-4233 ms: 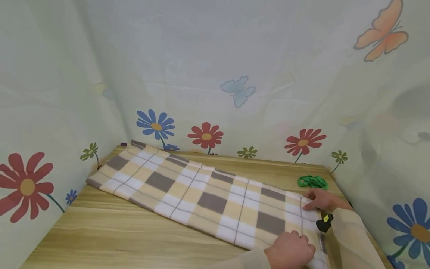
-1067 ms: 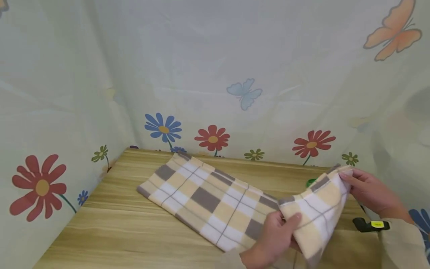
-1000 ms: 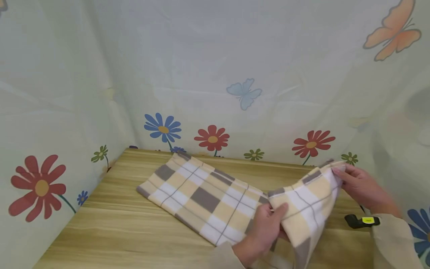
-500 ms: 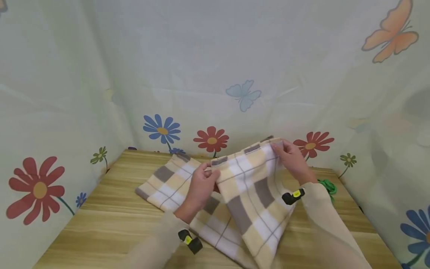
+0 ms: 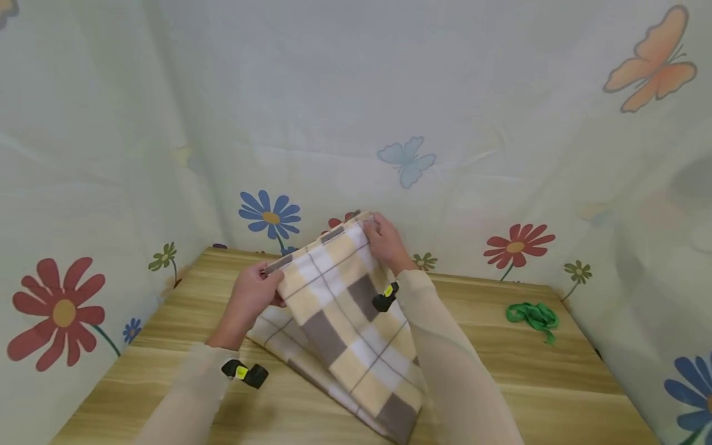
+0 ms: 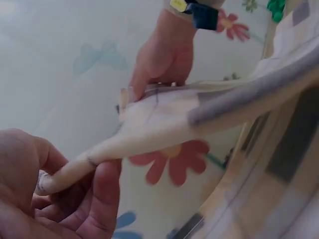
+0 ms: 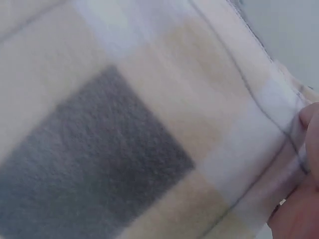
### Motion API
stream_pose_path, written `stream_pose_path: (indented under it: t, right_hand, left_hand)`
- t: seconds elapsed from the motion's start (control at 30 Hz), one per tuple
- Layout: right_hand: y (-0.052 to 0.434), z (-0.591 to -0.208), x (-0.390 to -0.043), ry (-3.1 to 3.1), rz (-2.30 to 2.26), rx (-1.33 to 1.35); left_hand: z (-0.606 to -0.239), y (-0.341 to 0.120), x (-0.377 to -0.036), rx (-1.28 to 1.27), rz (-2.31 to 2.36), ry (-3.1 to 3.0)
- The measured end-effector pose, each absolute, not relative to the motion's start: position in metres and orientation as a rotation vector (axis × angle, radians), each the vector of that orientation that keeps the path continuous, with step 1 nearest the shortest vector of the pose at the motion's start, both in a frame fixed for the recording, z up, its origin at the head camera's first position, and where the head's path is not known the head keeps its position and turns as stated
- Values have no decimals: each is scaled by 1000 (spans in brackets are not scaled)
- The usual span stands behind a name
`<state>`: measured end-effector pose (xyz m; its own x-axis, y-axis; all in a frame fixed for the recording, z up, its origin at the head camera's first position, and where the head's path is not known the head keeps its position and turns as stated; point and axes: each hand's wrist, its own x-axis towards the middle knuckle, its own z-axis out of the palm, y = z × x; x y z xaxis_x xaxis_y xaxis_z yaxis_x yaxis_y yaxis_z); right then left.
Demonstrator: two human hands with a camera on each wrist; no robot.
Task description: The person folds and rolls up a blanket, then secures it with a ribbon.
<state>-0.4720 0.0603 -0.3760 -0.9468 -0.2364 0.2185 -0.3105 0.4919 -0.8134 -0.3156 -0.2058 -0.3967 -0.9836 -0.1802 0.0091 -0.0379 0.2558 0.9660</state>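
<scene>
Both-handed hold: left hand (image 5: pixel 248 300) pinches one corner of the checked blanket (image 5: pixel 345 315), thumb and fingers clamped on the hem; right hand (image 5: pixel 385 240) pinches the other corner, farther back, close to the flowered curtain (image 5: pixel 356 123). Hands are apart, the blanket's top edge stretched between them and raised off the wooden table (image 5: pixel 167 371). Lower part of the blanket drapes onto the table, over a folded layer lying flat. Green ribbon (image 5: pixel 533 315) lies on the table, well apart from the blanket on its right side. Black wrist straps with yellow tags sit on both sleeves. Right wrist view shows only blanket checks and a fingertip.
</scene>
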Motion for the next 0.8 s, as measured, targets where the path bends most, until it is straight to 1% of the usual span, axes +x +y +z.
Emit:
stream_pose_path:
  t: [0.1, 0.2, 0.3, 0.4, 0.5, 0.63, 0.73, 0.8]
  right_hand:
    - [32, -387, -477, -2694, 1479, 498]
    - [17, -405, -478, -2765, 1515, 557]
    - [15, -428, -477, -2890, 1509, 574]
    - [21, -451, -473, -3012, 1299, 553]
    - [26, -468, -473, -3025, 1108, 588]
    - [27, -475, -471, -2943, 1142, 627]
    - [22, -473, -472, -2854, 1224, 603]
    - [16, -470, -471, -2793, 1285, 580]
  left_hand:
    - [-396, -233, -315, 237, -1772, -2485]
    - [-404, -255, -317, 270, -1745, -2617]
    - [-421, -270, -323, 313, -1765, -2760]
    - [-441, -275, -330, 371, -1807, -2854]
    - [-458, -276, -335, 410, -1819, -2867]
    - [-464, -276, -336, 385, -1623, -2878]
    - [-459, -277, -334, 343, -1486, -2853]
    - [-454, -279, -331, 328, -1474, -2822]
